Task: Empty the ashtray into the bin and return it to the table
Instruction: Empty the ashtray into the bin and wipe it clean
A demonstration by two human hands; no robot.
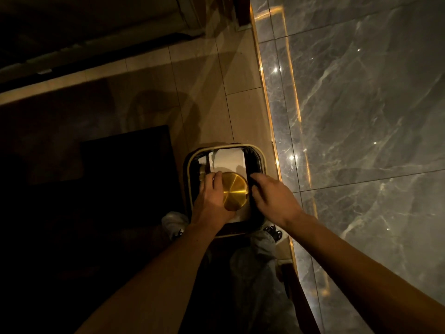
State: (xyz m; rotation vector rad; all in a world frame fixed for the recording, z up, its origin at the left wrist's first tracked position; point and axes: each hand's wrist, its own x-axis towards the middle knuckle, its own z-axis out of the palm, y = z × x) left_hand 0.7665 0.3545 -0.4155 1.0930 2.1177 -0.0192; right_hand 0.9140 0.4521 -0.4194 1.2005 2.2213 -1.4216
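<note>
A round brass ashtray [234,194] hangs upside down over the open bin [261,160], its flat golden bottom facing me. My left hand [212,196] grips it from the left side. The bin is square with rounded corners, a pale rim and a black liner, and white paper [228,160] lies inside. My right hand [272,196] hovers over the bin's right rim, fingers spread, holding nothing. I cannot tell whether it touches the liner. The table is not in view.
The bin stands on a tan wood floor [204,92] beside a lit gold strip and a grey marble surface [361,116] on the right. A dark mat [125,169] lies to the left. My feet and legs are just behind the bin.
</note>
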